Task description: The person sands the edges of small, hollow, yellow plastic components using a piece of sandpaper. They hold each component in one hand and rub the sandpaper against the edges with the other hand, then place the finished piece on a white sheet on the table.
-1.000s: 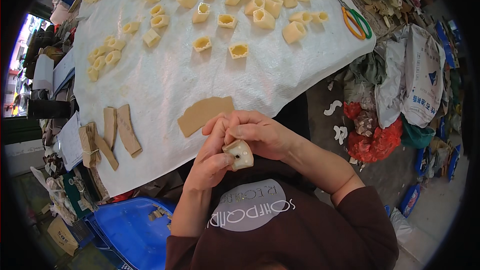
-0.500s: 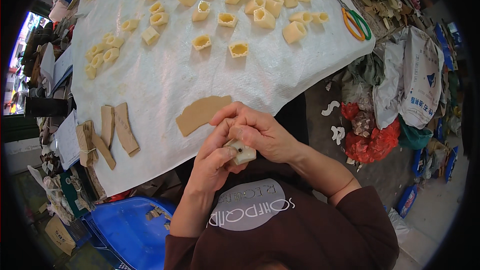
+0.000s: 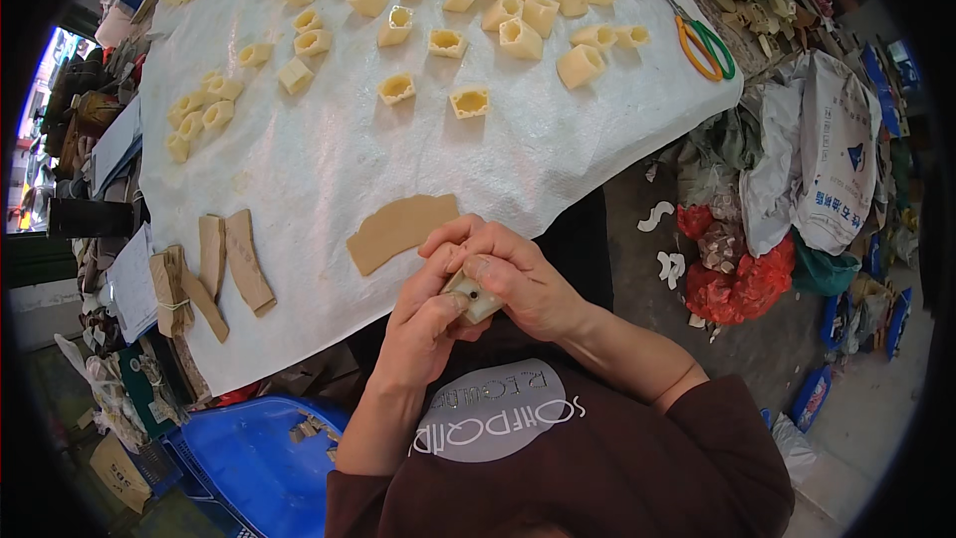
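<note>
Close to my chest, a small pale cream block-like piece (image 3: 481, 302) with a dark round hole is gripped between both hands. My left hand (image 3: 428, 314) pinches its left side, thumb on the near face. From the right and above, my right hand (image 3: 518, 279) closes over it, its thumb pressing the top. Part of the piece is hidden by the fingers. Just beyond my hands lies a flat tan sheet with a scalloped edge (image 3: 403, 231) on the white cloth (image 3: 329, 149).
Many hollow yellowish pieces (image 3: 469, 102) stand across the cloth's far half. Tan strips (image 3: 249, 264) lie at left, beside a tied bundle (image 3: 171, 294). Scissors with orange and green handles (image 3: 705, 50) rest at the far right. A blue bin (image 3: 259, 463) sits lower left; bags (image 3: 836, 169) stand right.
The held piece has tilted and turned slightly between my fingers, with less of its near face showing. Both hands keep their hold. The whole view has shifted a little.
</note>
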Motion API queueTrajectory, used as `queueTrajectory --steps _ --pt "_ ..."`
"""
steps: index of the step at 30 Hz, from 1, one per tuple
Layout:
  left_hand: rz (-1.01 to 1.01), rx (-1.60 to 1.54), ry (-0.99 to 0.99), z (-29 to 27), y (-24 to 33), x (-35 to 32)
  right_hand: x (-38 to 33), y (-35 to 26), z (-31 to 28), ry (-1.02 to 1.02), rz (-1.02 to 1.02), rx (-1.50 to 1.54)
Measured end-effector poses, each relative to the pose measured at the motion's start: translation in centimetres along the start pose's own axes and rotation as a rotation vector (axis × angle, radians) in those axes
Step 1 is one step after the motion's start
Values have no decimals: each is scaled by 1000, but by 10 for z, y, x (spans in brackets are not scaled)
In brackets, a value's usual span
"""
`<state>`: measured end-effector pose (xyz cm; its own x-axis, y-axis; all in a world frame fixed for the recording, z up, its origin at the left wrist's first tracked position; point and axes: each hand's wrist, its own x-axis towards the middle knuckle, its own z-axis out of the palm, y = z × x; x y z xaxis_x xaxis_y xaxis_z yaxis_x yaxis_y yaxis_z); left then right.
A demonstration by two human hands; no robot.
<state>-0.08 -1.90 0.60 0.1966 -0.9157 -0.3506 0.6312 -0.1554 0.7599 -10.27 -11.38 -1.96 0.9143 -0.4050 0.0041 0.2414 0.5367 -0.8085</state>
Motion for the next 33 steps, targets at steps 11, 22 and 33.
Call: queueTrajectory --steps 11,22,33 --pt "83 -7 31 -2 -2 5 -1 -3 -3 -35 80 222" --pt "156 -149 0 -1 -12 6 3 8 -7 -80 -197 -254" --pt "314 -98 223 12 -23 6 5 7 -1 -49 -225 -392"
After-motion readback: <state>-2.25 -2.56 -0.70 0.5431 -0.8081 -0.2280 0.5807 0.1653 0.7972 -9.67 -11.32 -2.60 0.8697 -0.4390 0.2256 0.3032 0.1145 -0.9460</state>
